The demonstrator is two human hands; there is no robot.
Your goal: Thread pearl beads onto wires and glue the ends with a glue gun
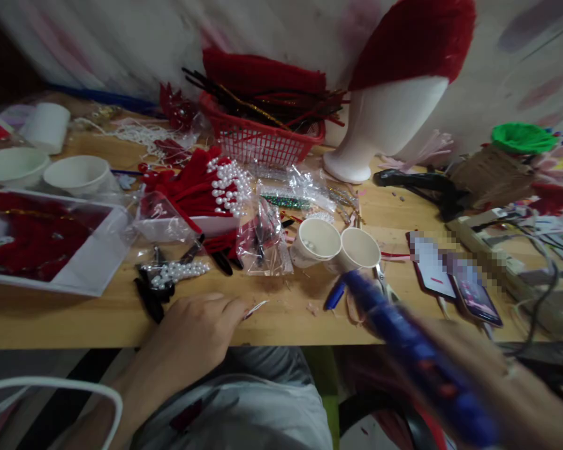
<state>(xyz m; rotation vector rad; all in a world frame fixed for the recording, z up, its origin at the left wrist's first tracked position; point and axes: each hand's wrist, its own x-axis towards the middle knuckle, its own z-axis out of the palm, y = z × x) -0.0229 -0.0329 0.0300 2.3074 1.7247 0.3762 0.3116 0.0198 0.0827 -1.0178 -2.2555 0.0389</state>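
Observation:
My left hand [201, 328] rests at the table's front edge, its fingers closed in a pinch. Thin white strands [258, 307] stick out from its fingertips. Blurred by motion, my right hand [469, 350] grips a long blue wand-shaped tool [403, 337] with orange-red marks on its body. The tool's tip points up and left, in front of the right paper cup [360, 247]. Beside that stands another paper cup [316, 240] with a few white beads inside. A short blue piece [334, 295] lies below the cups, near scissors [382, 281] partly hidden by the tool.
Black hair clips [150, 300] and a pearl-covered piece [181, 273] lie left of centre. Behind are a white box [94, 250], red velvet pieces with pearls [187, 187], a red basket [263, 140] and a white head stand [389, 131]. Two phones [431, 265] lie right.

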